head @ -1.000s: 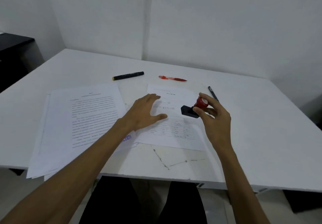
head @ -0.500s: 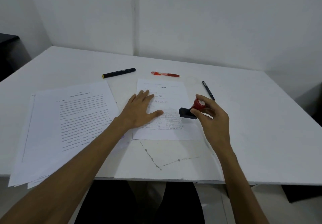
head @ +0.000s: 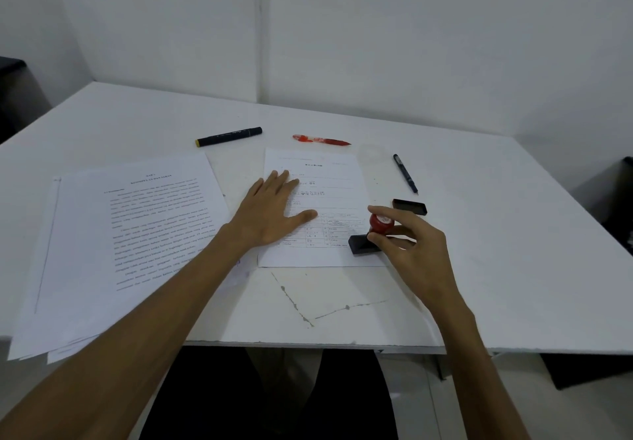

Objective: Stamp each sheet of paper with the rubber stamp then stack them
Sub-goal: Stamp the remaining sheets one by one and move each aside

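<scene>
A printed form sheet (head: 329, 179) lies in the middle of the white table (head: 513, 251). My left hand (head: 270, 213) rests flat on the sheet's left half, fingers spread. My right hand (head: 411, 247) grips the rubber stamp (head: 371, 237) by its red knob; its black base sits on the sheet's lower right corner. A stack of printed text sheets (head: 113, 241) lies at the left, overhanging the table's front edge.
A black stamp cap or pad (head: 409, 206) lies just right of the sheet. A black marker (head: 228, 136), a red pen (head: 321, 139) and a thin black pen (head: 405, 173) lie beyond the sheet. The tabletop is cracked (head: 301, 306) near its front edge.
My right hand has brought the stamp down and nearer, onto the sheet's lower right corner. The black cap behind it has come into view. My left hand stays flat on the sheet.
</scene>
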